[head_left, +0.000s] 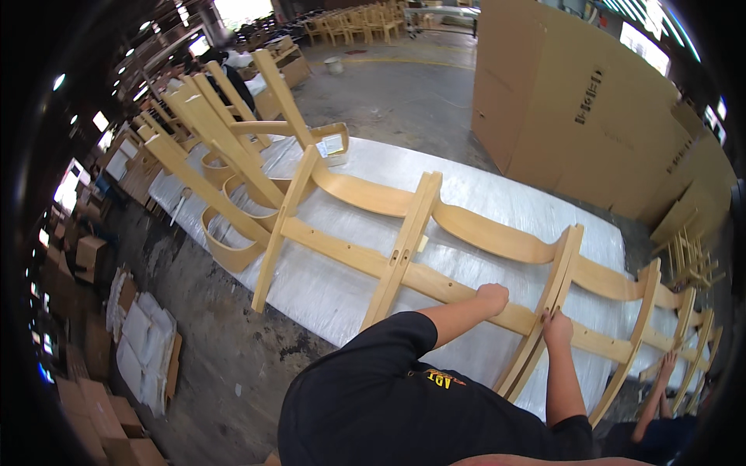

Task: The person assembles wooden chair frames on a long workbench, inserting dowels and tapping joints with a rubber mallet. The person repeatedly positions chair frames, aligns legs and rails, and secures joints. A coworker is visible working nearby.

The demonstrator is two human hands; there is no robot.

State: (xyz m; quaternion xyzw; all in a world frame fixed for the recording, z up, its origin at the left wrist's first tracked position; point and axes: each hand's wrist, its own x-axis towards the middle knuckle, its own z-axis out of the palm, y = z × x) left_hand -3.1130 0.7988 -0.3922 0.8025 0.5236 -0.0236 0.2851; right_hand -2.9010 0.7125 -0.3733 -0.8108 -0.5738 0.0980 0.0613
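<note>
Light wooden chair-back frames stand in a row on the wrapped table, with curved slats and straight rails between paired posts. My left hand (493,298) is closed in a fist at a wooden rail (435,284) with small holes; whatever it may hold is hidden. My right hand (557,329) has its fingers bent together against a pair of curved wooden posts (561,272), beside a slot in them. What its fingertips hold, if anything, is too small to tell. A curved slat (497,237) lies beyond my hands.
Plastic wrap covers the table (489,175). Upright wooden legs and bent hoops (233,233) crowd its left end, near a small open box (336,144). Large cardboard sheets (575,101) stand behind. At the far right, a co-worker's hand (667,365) touches another frame. Flattened packaging (148,349) lies on the floor.
</note>
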